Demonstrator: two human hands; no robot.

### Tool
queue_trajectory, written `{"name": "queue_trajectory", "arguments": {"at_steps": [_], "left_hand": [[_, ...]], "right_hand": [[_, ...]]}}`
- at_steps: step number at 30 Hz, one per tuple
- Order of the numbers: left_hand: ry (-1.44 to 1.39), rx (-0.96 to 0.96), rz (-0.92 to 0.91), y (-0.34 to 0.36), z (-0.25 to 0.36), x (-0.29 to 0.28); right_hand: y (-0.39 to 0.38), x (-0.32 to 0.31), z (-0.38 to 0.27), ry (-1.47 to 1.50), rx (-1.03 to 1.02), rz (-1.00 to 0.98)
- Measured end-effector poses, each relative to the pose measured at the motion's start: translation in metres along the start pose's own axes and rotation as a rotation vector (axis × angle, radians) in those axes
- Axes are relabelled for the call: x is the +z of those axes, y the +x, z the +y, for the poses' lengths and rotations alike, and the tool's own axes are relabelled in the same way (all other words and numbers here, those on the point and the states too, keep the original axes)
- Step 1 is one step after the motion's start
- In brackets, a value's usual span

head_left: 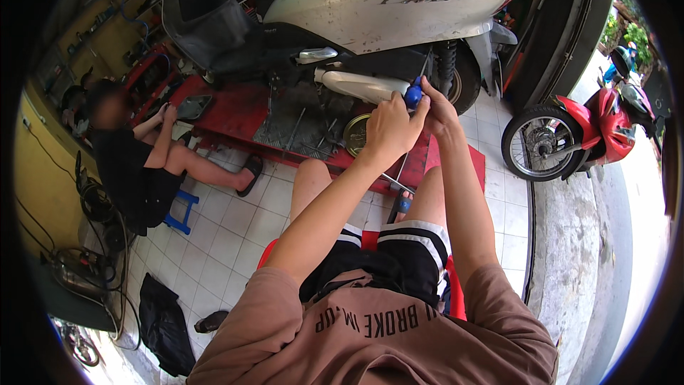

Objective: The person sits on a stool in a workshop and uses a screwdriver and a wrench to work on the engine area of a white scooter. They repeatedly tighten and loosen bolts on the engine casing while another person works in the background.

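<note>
Both my hands are raised together beside the rear of a silver scooter [385, 11]. Between them is a blue-handled screwdriver [413, 94], its thin shaft pointing up toward the scooter's rear shock absorber [446, 64]. My left hand [394, 128] is closed at the left of the handle. My right hand [440, 110] pinches it from the right, fingertips near its upper end. Just behind the hands lies the scooter's pale exhaust cover [360, 88]. The shaft's tip is too small to make out against the dark parts.
The scooter stands on a red lift platform [235, 117] holding loose tools and a round gold-coloured tray [355, 135]. At left a person [135, 150] sits on a blue stool [184, 212], handling a dark panel [192, 108]. A red motorbike [598, 125] is parked at right.
</note>
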State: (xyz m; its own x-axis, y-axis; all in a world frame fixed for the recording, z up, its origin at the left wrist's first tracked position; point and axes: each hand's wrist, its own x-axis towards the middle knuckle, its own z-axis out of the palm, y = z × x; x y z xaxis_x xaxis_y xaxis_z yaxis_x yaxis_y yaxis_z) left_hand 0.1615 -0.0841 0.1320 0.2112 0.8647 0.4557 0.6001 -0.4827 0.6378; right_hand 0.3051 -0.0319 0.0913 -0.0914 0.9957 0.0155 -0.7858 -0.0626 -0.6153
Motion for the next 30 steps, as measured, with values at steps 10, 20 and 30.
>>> {"name": "queue_trajectory", "arguments": {"at_steps": [10, 20, 30], "left_hand": [[0.052, -0.084, -0.040, 0.002, -0.002, -0.003], [0.098, -0.042, -0.003, 0.006, 0.000, -0.009], [0.212, -0.004, -0.077, 0.003, 0.000, -0.019]], "right_hand": [[0.002, -0.013, 0.002, -0.050, 0.020, -0.103], [-0.009, 0.003, -0.001, -0.016, 0.030, -0.212], [-0.004, 0.007, 0.008, 0.046, 0.055, -0.062]]}}
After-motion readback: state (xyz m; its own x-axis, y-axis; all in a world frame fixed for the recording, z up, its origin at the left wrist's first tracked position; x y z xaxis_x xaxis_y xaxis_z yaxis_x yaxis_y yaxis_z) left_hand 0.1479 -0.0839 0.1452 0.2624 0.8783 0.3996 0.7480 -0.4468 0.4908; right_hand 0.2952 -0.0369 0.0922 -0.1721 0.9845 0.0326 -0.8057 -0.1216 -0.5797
